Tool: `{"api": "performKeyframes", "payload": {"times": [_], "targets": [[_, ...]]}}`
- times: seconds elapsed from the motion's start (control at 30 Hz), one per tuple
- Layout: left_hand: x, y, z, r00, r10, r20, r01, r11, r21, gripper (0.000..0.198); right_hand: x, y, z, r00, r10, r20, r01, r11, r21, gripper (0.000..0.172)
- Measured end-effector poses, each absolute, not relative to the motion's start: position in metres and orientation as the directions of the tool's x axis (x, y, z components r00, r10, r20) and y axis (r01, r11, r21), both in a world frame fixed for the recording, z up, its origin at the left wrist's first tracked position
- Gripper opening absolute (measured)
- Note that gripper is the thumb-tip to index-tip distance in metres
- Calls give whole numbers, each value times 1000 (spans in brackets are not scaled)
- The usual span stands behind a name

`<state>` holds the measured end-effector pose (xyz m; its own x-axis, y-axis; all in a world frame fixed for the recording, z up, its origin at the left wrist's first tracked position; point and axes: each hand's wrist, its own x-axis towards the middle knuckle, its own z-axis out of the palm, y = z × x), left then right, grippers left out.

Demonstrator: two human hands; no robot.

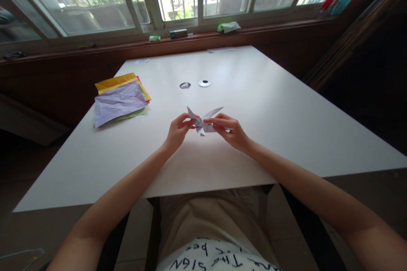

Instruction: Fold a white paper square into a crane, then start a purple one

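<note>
A folded origami paper figure point(199, 123), pale lilac with several pointed flaps, is held between my two hands just above the white table. On its left side, my left hand point(178, 129) pinches a flap between thumb and fingers. From the right, my right hand point(231, 130) grips another part, its index finger stretched along the folded paper near the centre. Two long points stick up and outward, one beside each hand. My fingers hide parts of the lower flaps.
A stack of coloured paper sheets, with a creased lilac sheet point(119, 101) over a yellow sheet point(116, 82), lies at the table's left. Two round grommets point(204, 83) are set in the white tabletop point(280, 127). A tissue pack point(229, 27) and a small box point(178, 33) sit on the windowsill.
</note>
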<state>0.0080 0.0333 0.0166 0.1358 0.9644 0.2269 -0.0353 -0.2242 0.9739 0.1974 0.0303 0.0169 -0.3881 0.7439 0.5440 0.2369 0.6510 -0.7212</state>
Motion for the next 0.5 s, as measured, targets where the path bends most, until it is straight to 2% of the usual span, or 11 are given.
{"api": "performKeyframes", "payload": {"times": [0.5], "targets": [[8,33,16,149,965,214,-49,-209,977,22,197,30,17,-411,736,538,217,652,-726,27]]}}
